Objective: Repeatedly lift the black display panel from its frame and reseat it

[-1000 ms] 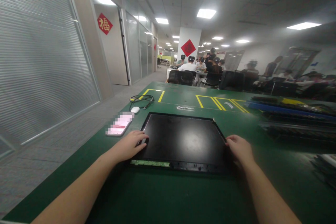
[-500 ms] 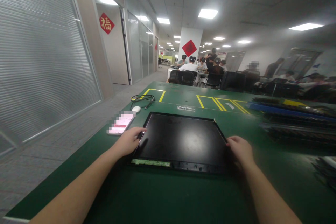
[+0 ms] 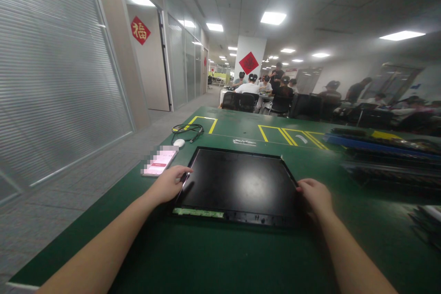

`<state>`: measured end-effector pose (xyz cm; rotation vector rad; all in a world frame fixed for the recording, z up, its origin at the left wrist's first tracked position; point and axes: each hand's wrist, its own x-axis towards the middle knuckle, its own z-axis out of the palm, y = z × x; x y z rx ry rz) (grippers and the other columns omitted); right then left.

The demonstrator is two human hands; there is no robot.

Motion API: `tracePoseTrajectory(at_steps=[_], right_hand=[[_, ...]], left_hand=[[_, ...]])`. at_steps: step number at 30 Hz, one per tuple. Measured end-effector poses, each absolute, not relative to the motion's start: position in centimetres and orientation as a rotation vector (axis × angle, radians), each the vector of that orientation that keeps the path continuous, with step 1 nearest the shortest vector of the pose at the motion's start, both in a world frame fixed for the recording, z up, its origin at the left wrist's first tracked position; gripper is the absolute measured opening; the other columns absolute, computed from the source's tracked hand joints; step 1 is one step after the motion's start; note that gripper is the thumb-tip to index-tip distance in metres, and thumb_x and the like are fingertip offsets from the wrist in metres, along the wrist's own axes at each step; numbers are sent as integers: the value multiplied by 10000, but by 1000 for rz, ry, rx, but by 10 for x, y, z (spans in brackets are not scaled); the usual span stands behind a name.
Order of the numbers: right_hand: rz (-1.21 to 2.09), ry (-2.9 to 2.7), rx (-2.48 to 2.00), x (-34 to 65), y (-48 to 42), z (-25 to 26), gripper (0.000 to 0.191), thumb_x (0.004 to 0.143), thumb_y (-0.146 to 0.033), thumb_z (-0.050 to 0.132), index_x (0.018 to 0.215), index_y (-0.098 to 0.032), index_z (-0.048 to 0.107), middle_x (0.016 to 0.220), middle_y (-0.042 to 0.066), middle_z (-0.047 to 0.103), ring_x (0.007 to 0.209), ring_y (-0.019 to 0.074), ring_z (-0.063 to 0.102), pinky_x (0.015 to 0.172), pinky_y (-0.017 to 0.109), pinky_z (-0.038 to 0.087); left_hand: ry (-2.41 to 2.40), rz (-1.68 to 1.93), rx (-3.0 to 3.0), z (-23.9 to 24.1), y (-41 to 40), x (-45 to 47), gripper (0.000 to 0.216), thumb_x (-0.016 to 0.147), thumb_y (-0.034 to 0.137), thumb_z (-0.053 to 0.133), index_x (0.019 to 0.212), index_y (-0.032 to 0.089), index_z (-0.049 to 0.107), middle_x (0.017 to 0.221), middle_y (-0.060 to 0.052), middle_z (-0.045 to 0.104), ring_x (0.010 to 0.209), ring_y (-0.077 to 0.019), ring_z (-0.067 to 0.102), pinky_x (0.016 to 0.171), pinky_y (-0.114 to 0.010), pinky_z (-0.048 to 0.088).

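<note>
A flat black display panel (image 3: 237, 183) lies in front of me, its glossy face up and reflecting a ceiling light. Along its near edge runs a green circuit strip (image 3: 198, 213). My left hand (image 3: 168, 183) grips the panel's left edge, thumb and index finger closed at the rim. At the right edge, my right hand (image 3: 315, 195) pinches the frame, with its lower fingers partly hidden beneath. Beyond my left hand rests a phone (image 3: 160, 161) with a lit pink screen, beside a small white round object (image 3: 178, 143).
A coiled black cable (image 3: 193, 131) lies past the phone on the green table (image 3: 220, 262). Yellow tape marks (image 3: 275, 133) line the far side. Dark panels are stacked (image 3: 382, 156) at the right. Several people sit at tables beyond, near black chairs (image 3: 241, 101).
Almost nothing differs: both hands stay on the panel's side edges, and the panel keeps its place on the table.
</note>
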<state>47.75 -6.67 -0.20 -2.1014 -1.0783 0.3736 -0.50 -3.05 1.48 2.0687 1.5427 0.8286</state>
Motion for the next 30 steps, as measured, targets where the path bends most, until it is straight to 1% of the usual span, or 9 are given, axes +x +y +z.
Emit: tracePoseTrajectory(at_steps=[6, 12, 16, 18, 21, 24, 27, 30], right_hand=[[398, -1108, -2102, 480, -67, -3, 283, 722, -354, 533, 862, -218, 738, 786, 55, 751, 766, 232, 664, 616, 303, 429], [335, -1176, -2095, 479, -69, 0, 269, 727, -310, 517, 871, -217, 725, 773, 43, 747, 797, 223, 665, 654, 301, 433], [316, -1172, -2102, 477, -70, 2, 268, 736, -297, 508, 882, -219, 718, 790, 37, 748, 804, 213, 662, 670, 300, 432], [309, -1161, -2106, 477, -69, 1, 266, 738, -297, 511, 888, -222, 717, 817, 37, 748, 813, 209, 662, 677, 294, 436], [260, -1152, -2125, 480, -66, -4, 271, 730, -300, 531, 905, -223, 722, 891, 52, 743, 843, 213, 660, 690, 291, 447], [266, -1173, -2151, 485, -62, -11, 291, 733, -293, 538, 941, -211, 724, 956, 70, 735, 874, 219, 658, 711, 293, 459], [365, -1221, -2167, 487, -59, -16, 306, 750, -291, 542, 980, -198, 720, 974, 72, 735, 891, 217, 661, 734, 291, 466], [359, -1261, -2173, 486, -59, -19, 317, 771, -304, 547, 1014, -187, 714, 984, 79, 736, 910, 220, 662, 755, 293, 466]], left_hand=[[1469, 807, 2206, 14, -30, -7, 503, 630, 136, 505, 1086, 184, 712, 1258, -125, 658, 1197, -297, 607, 991, -421, 513], [1527, 754, 2253, 13, -29, -6, 458, 744, 221, 503, 1154, 128, 684, 1282, -181, 623, 1200, -315, 591, 939, -433, 539], [1573, 730, 2323, 13, -29, -6, 459, 808, 321, 517, 1192, 118, 667, 1256, -192, 665, 1189, -332, 609, 1043, -473, 453], [1611, 676, 2318, 13, -28, -6, 494, 823, 340, 507, 1239, 113, 644, 1286, -197, 665, 1208, -341, 607, 1063, -476, 432], [1668, 586, 2269, 13, -29, -6, 553, 840, 352, 481, 1329, 119, 588, 1379, -181, 620, 1259, -335, 583, 1086, -462, 410], [1682, 559, 2239, 15, -31, -3, 584, 855, 359, 448, 1374, 115, 559, 1428, -162, 582, 1304, -317, 550, 1107, -432, 387], [1673, 565, 2203, 17, -33, -2, 589, 841, 316, 434, 1379, 111, 562, 1422, -146, 591, 1293, -305, 561, 1092, -412, 403], [1673, 627, 2136, 16, -32, -3, 571, 815, 266, 448, 1353, 144, 596, 1358, -120, 650, 1211, -301, 625, 1029, -408, 459]])
